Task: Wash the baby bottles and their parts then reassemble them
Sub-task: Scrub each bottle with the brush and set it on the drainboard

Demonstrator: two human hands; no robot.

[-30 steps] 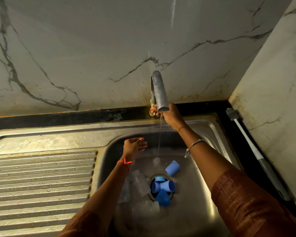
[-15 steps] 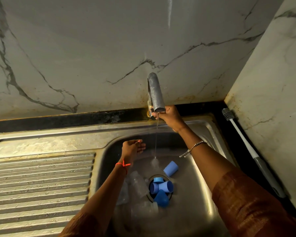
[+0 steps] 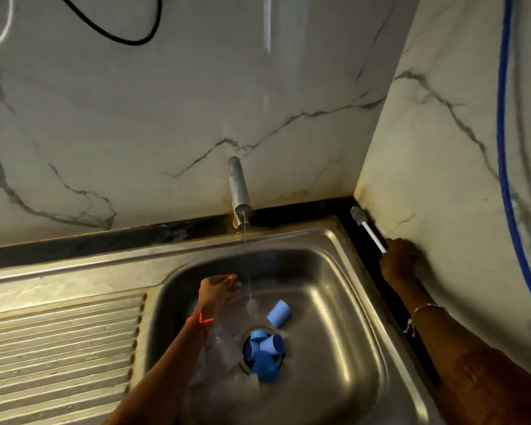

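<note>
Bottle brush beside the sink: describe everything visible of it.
The bottle brush has a grey bristle head and a thin white shaft, plastic by its look. It lies on the black ledge along the right wall, head toward the back corner. The right hand covers its grip; whether it holds it is unclear.

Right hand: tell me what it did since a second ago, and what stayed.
The right hand left the tap and moved right to the bottle brush, covering its handle; the grip is hidden. The left hand stays beside the running water; the blue caps lie unmoved in the sink.
</note>
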